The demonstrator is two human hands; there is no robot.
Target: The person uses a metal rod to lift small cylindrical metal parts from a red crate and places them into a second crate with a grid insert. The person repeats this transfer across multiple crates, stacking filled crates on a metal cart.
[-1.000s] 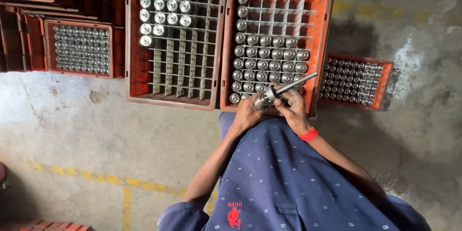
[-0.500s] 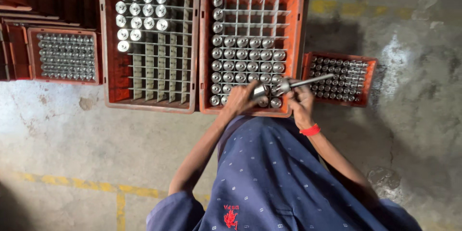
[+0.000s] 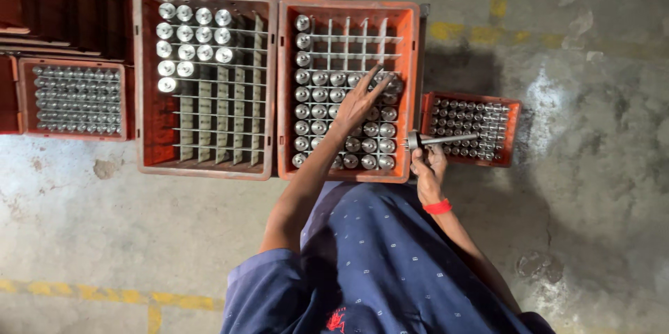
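A: Status of the right hand [image 3: 426,167]?

B: Grip closed around the flanged end of a slim steel shaft with a disc-shaped head [image 3: 440,141]. The shaft is held level, just past the near right corner of the orange plastic crate with a divider grid [image 3: 411,90], with its far end over the small orange tray of thin metal rods [image 3: 512,132].

A: Axis and heading?

B: Long axis roughly horizontal, running outward to the right of the grip. Disc head sits at the grip, plain end points away from it, toward the small tray.

A: Left hand [image 3: 359,103]?

B: Open, fingers spread, nothing gripped. It is laid over the round silver cylinder tops [image 3: 317,110] in the gridded crate, up and to the left of the gripped shaft. Whether one particular cylinder is touched cannot be told.

A: Step in hand?

B: Judged as a pick from the crate: one part held aside, another being reached for. The next move would call for the fingers to be closed on a single cylinder top and lifted straight up, clear of the dividers.

A: Other crate?

B: A second gridded orange crate [image 3: 146,97], further left, mostly unfilled; cylinders only in its far rows.
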